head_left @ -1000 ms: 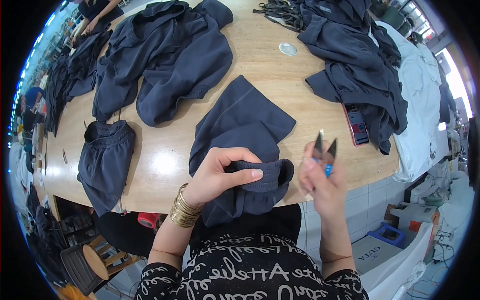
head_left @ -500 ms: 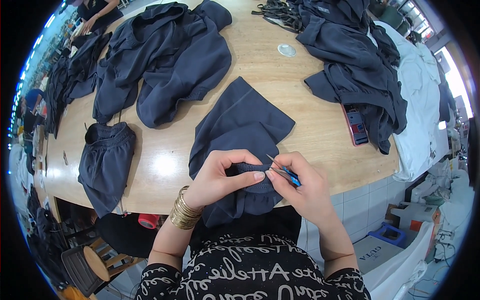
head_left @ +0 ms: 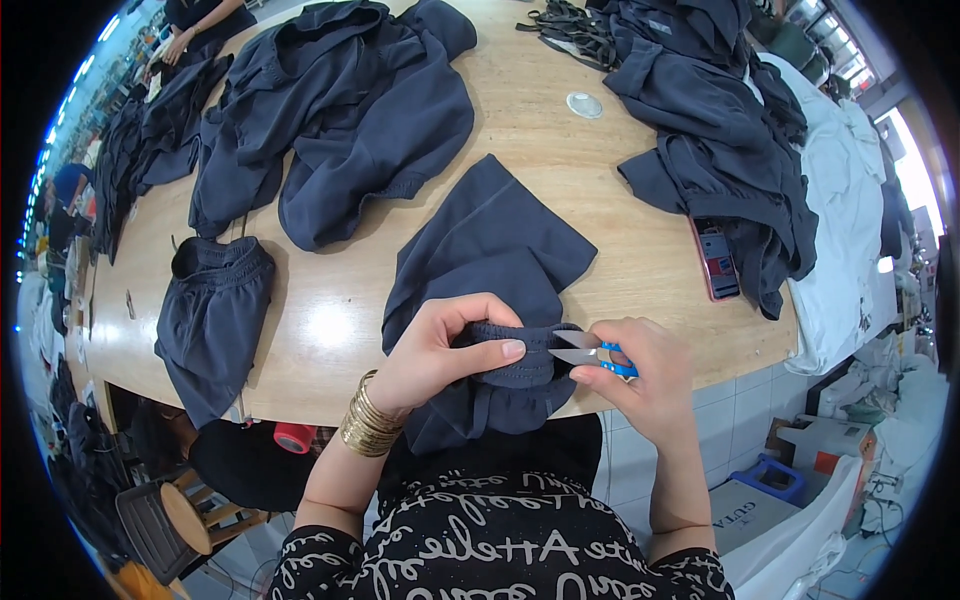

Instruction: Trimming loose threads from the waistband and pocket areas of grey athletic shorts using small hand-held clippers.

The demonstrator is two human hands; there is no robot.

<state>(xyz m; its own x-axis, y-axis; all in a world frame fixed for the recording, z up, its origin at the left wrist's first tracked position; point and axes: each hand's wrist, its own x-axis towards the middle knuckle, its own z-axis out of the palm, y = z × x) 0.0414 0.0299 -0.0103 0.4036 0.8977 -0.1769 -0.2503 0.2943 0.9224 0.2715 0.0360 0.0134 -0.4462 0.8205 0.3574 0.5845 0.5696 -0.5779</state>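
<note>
Left hand (head_left: 440,350) grip was clenched on the ribbed waistband (head_left: 510,352) of the dark shorts (head_left: 490,260), thumb on top, at the near desk (head_left: 320,330) edge. Right hand (head_left: 640,375) grip pinched blue-handled thread snips (head_left: 590,354), blades touching the waistband just right of the left thumb. Shorts' leg lay flat beyond the grip, toward desk centre. Further out: second shorts (head_left: 210,315) left, phone (head_left: 718,262) right, garment piles (head_left: 330,110) far.
</note>
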